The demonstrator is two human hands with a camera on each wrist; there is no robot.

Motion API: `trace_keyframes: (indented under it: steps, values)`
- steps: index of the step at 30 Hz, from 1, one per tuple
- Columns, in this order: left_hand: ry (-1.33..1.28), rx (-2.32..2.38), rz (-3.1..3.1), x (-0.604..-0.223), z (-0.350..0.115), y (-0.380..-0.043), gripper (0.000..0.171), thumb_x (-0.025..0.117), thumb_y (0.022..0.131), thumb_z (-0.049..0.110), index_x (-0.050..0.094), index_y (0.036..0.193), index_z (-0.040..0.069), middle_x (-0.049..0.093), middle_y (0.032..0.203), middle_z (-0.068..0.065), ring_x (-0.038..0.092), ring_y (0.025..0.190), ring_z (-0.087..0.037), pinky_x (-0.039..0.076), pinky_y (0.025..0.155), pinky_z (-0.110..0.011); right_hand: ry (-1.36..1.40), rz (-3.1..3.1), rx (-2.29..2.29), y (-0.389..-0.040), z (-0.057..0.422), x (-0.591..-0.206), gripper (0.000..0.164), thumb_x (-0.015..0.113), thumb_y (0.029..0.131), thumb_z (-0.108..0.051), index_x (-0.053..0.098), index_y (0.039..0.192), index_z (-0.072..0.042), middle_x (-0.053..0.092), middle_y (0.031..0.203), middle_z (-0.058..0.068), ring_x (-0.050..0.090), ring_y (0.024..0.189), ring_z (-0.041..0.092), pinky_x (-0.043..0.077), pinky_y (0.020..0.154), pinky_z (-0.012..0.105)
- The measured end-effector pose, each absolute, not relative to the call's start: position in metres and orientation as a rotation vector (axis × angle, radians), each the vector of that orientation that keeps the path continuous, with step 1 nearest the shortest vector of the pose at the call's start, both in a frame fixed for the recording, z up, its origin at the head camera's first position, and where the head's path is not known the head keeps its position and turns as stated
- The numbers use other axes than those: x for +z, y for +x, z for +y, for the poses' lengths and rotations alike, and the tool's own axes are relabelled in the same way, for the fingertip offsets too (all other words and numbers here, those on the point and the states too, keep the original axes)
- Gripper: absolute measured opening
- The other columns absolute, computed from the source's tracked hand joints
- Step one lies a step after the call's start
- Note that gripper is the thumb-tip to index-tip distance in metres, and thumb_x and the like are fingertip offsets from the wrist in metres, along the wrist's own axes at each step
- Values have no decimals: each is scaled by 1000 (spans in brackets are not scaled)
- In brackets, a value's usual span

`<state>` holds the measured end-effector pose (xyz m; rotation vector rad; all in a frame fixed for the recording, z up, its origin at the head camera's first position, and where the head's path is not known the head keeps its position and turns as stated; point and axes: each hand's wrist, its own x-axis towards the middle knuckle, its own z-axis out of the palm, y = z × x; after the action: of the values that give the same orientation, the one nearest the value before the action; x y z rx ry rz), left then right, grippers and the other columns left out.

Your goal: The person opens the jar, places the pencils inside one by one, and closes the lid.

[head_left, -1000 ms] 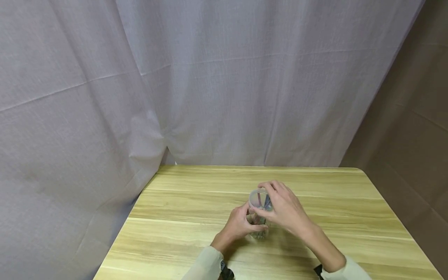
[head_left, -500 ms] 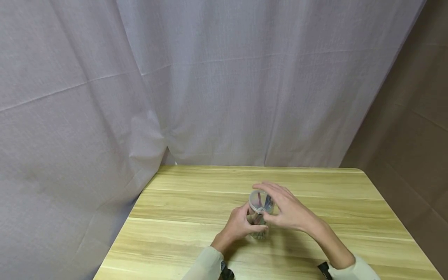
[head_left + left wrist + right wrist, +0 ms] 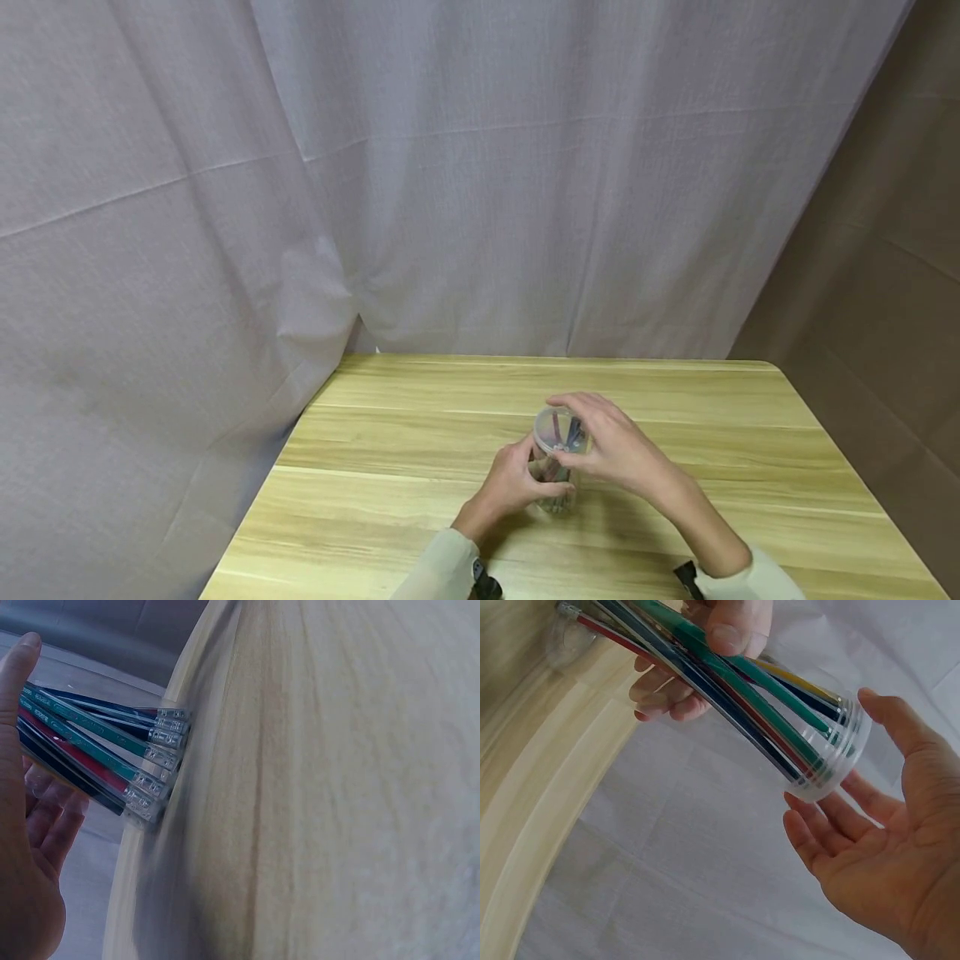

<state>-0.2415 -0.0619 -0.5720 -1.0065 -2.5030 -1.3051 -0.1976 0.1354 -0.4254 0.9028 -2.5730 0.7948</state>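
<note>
A clear plastic jar stands upright on the wooden table, full of slim blue, green, red and yellow sticks that look like pens or pencils with clear ends. My left hand grips the jar's body, thumb on the near side, fingers round the far side. Over the top, a translucent round lid sits on the jar. My right hand holds this lid by its rim, thumb on one side and curled fingers on the other. In the right wrist view the palm stays apart from the lid.
The light wooden table has its back edge against a grey curtain. A darker brown curtain hangs along the right side. Black wrist straps show at the sleeves.
My right hand has shifted its hold round the lid's rim: the thumb moved right, then back left a little. The left hand and the jar have stayed in place.
</note>
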Motion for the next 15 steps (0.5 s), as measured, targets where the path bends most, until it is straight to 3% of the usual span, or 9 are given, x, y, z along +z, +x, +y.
trace_keyframes:
  steps: [9, 12, 15]
  values:
    - [-1002, -1304, -2505, -573, -61, -243, 84, 92, 84, 43, 49, 153, 21, 64, 90, 17, 56, 79, 3, 48, 70, -17, 805, -2496, 695, -199, 125, -433, 71, 99, 73, -30, 67, 129, -1, 70, 121, 13, 66, 110, 31, 57, 94, 52]
    - [-991, -1322, -2516, -573, -61, -243, 73, 92, 84, 43, 54, 143, 23, 64, 88, 18, 58, 77, 5, 49, 70, -17, 823, -2525, 700, -197, 128, -432, 81, 98, 74, -41, 64, 138, -4, 65, 134, 16, 62, 122, 36, 51, 101, 61]
    - [-989, -1322, -2518, -572, -61, -243, 66, 92, 84, 43, 56, 135, 22, 65, 86, 16, 58, 74, 5, 49, 67, -16, 903, -2553, 769, -196, 135, -429, 85, 94, 79, -40, 58, 148, -7, 56, 151, 17, 53, 137, 42, 40, 108, 71]
